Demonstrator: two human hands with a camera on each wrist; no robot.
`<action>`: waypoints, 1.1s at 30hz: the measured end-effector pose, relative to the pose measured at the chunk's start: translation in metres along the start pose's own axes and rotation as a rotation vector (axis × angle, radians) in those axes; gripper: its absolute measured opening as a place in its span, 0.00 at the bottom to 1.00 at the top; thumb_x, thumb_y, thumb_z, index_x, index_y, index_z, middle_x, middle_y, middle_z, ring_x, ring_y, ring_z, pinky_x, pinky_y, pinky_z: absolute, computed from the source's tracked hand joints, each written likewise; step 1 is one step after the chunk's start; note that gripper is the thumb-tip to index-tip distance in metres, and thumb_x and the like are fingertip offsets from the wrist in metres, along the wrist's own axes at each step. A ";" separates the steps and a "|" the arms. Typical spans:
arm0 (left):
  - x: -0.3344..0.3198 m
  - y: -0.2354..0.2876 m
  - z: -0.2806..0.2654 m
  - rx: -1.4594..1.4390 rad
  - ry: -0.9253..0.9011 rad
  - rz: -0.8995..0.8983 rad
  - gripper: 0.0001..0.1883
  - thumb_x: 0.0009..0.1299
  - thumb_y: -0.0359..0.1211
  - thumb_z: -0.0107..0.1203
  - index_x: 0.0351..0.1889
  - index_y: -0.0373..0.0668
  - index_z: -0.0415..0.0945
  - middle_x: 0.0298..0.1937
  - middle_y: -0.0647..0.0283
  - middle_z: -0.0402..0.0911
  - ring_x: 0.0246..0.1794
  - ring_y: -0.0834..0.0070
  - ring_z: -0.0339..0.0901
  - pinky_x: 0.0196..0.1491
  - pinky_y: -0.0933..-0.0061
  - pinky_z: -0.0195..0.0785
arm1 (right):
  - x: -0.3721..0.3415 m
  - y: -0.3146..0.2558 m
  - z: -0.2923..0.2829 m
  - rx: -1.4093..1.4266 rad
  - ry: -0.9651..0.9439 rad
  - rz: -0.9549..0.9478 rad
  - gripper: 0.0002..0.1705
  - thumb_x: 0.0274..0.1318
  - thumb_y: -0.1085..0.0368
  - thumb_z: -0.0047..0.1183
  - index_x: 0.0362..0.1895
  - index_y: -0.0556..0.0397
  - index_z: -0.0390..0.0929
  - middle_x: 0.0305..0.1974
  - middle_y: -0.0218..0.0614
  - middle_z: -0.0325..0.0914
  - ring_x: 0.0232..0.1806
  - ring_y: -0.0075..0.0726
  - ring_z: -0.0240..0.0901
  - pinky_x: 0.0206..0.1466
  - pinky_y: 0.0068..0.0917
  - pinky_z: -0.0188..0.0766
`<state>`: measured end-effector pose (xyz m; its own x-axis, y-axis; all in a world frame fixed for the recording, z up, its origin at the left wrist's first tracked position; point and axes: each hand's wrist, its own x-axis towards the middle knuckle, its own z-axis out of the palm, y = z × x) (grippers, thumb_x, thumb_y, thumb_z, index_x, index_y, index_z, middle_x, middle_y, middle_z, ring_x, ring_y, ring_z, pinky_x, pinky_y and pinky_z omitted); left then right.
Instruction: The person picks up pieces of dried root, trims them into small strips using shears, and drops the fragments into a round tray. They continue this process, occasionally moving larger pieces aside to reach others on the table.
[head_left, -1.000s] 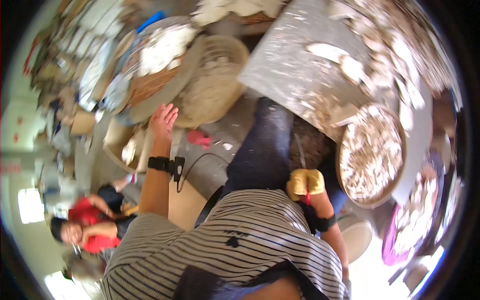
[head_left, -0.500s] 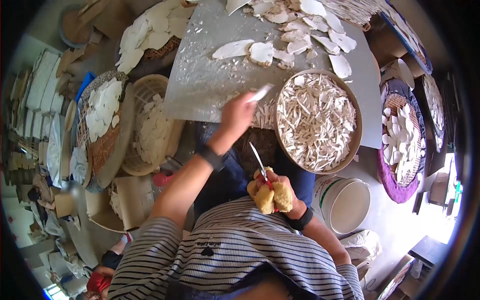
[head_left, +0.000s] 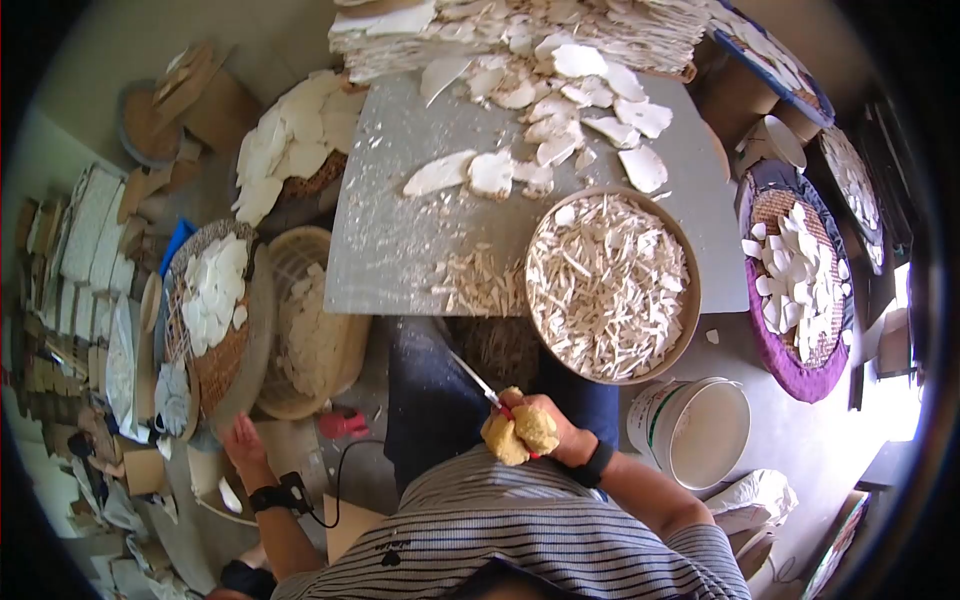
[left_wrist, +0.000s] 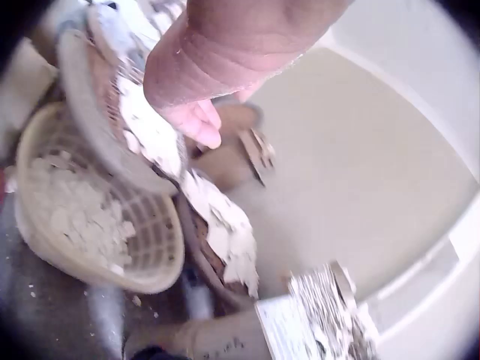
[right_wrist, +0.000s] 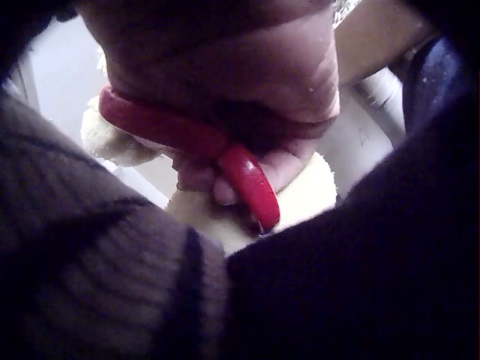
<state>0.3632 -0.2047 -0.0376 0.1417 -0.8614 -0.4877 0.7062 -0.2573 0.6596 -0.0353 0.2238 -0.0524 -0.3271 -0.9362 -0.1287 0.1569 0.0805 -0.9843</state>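
My right hand grips red-handled scissors in front of my lap, with the blades pointing up and left, away from me. Yellow foam padding surrounds the handles and partly hides the fingers. Out to the left, my left hand has relaxed fingers and holds nothing. It is near a cardboard box with a white piece in it. In the left wrist view this hand overlaps a round tray of white slices. Beyond my knees, a round basin full of cut white strips rests at the table's near edge.
Flat white slices and crumbs lie on the grey table, with stacked sheets behind. A slatted plastic basket stands left, a white bucket right. Slices fill a purple-edged tray farther right.
My left hand swung from the left to the table, where it held a white slice half a second ago. Now it is back at the left without the slice. My right hand keeps the scissors.
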 end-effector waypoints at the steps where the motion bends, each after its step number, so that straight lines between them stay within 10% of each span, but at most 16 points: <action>1: -0.014 -0.028 0.030 0.256 -0.242 0.063 0.23 0.70 0.36 0.44 0.60 0.32 0.58 0.55 0.47 0.69 0.56 0.62 0.68 0.61 0.69 0.58 | 0.000 -0.001 0.000 0.045 -0.007 0.059 0.07 0.51 0.68 0.55 0.35 0.56 0.76 0.35 0.30 0.73 0.39 0.26 0.70 0.43 0.23 0.67; 5: -0.128 -0.161 0.204 0.629 -0.903 -0.023 0.19 0.67 0.30 0.49 0.54 0.31 0.65 0.49 0.51 0.74 0.48 0.64 0.75 0.53 0.69 0.68 | -0.002 0.003 -0.001 0.057 0.018 -0.031 0.10 0.46 0.71 0.54 0.36 0.56 0.74 0.32 0.33 0.73 0.35 0.33 0.73 0.36 0.27 0.70; 9: -0.175 -0.288 0.305 0.953 -1.207 -0.076 0.16 0.66 0.30 0.51 0.49 0.30 0.71 0.41 0.55 0.79 0.38 0.72 0.78 0.41 0.76 0.71 | -0.002 0.011 -0.003 1.285 -0.029 0.292 0.10 0.55 0.67 0.47 0.41 0.55 0.71 0.34 0.34 0.73 0.38 0.31 0.73 0.41 0.29 0.72; 12: -0.174 -0.374 0.344 1.212 -1.295 0.065 0.19 0.61 0.36 0.57 0.46 0.32 0.72 0.40 0.54 0.77 0.37 0.69 0.77 0.39 0.72 0.72 | -0.004 0.009 -0.009 0.917 0.076 0.161 0.09 0.57 0.69 0.46 0.43 0.56 0.71 0.36 0.32 0.73 0.39 0.28 0.72 0.44 0.26 0.70; 15: -0.212 -0.407 0.366 1.726 -1.124 0.959 0.24 0.54 0.40 0.63 0.43 0.35 0.72 0.41 0.52 0.74 0.38 0.62 0.75 0.40 0.65 0.71 | -0.004 0.000 -0.016 0.612 0.124 0.115 0.11 0.55 0.69 0.48 0.43 0.57 0.72 0.38 0.30 0.74 0.39 0.25 0.72 0.44 0.23 0.69; 18: -0.225 -0.417 0.367 1.811 -1.140 1.009 0.28 0.48 0.42 0.66 0.42 0.36 0.70 0.43 0.49 0.70 0.41 0.55 0.72 0.42 0.61 0.69 | -0.005 -0.013 -0.019 0.275 0.156 0.067 0.12 0.54 0.69 0.49 0.44 0.57 0.72 0.38 0.32 0.75 0.39 0.24 0.72 0.44 0.21 0.69; 21: -0.219 -0.425 0.369 1.677 -1.104 0.933 0.27 0.47 0.37 0.67 0.42 0.36 0.69 0.41 0.50 0.71 0.40 0.57 0.72 0.40 0.63 0.68 | -0.002 0.015 -0.018 0.987 0.118 0.178 0.15 0.56 0.71 0.45 0.49 0.60 0.68 0.40 0.35 0.70 0.43 0.30 0.69 0.47 0.27 0.69; 24: -0.177 -0.436 0.352 1.214 -1.182 0.461 0.23 0.48 0.30 0.65 0.42 0.35 0.69 0.34 0.59 0.75 0.33 0.71 0.74 0.35 0.72 0.68 | 0.006 0.012 -0.019 1.484 0.081 0.306 0.08 0.55 0.70 0.50 0.41 0.54 0.73 0.36 0.33 0.74 0.38 0.30 0.74 0.43 0.27 0.71; 25: -0.175 -0.428 0.351 1.096 -1.179 0.263 0.21 0.49 0.28 0.64 0.41 0.34 0.70 0.32 0.63 0.77 0.30 0.76 0.74 0.33 0.76 0.68 | -0.001 -0.012 -0.019 0.904 0.181 0.166 0.06 0.54 0.69 0.51 0.37 0.54 0.74 0.39 0.33 0.72 0.40 0.31 0.72 0.45 0.28 0.70; 28: -0.175 -0.386 0.332 0.937 -1.167 -0.096 0.10 0.57 0.27 0.58 0.36 0.34 0.74 0.31 0.66 0.78 0.29 0.83 0.74 0.32 0.83 0.66 | 0.001 0.011 -0.015 0.698 0.217 0.054 0.10 0.55 0.63 0.51 0.38 0.56 0.71 0.37 0.33 0.70 0.38 0.29 0.69 0.43 0.24 0.68; 33: -0.193 -0.320 0.290 0.751 -1.049 -0.358 0.15 0.64 0.25 0.52 0.48 0.39 0.67 0.41 0.62 0.76 0.39 0.77 0.76 0.41 0.76 0.71 | 0.008 0.008 -0.018 0.929 0.239 0.230 0.04 0.56 0.66 0.50 0.34 0.53 0.70 0.33 0.28 0.70 0.36 0.27 0.69 0.40 0.28 0.69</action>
<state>-0.0911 -0.0835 0.0116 -0.8048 -0.5357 -0.2554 -0.0059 -0.4231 0.9061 -0.0533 0.2229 -0.0638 -0.3605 -0.8294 -0.4267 0.8766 -0.1448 -0.4590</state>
